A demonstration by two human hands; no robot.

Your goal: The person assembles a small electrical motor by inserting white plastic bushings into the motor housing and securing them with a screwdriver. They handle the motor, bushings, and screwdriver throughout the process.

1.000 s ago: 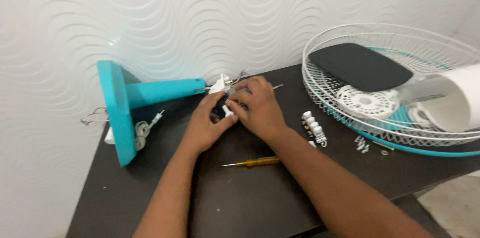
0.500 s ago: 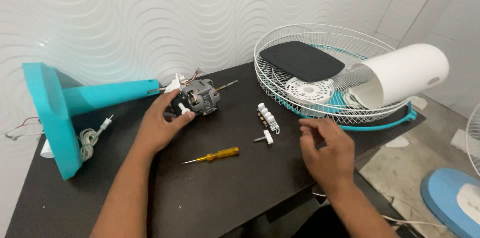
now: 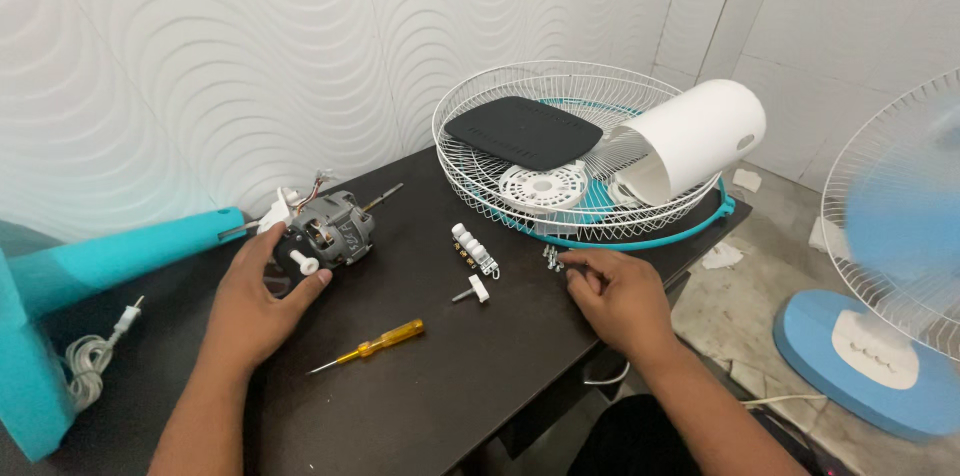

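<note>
The left hand (image 3: 255, 301) grips the grey fan motor (image 3: 330, 229) near the back edge of the dark surface (image 3: 450, 386), while the right hand (image 3: 620, 296) pinches small screws (image 3: 552, 258) near the right edge.

Left hand (image 3: 255, 301) grips the grey fan motor (image 3: 330, 231) near the desk (image 3: 430, 396) back edge. Right hand (image 3: 620, 296) fingers (image 3: 585, 264) touch small screws (image 3: 551, 257) at the right edge. Yellow screwdriver (image 3: 375, 344) lies between.

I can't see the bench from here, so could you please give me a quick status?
Left hand on fan motor. Right hand pinching small screws beside wire grille. Yellow screwdriver lying between hands.
</note>
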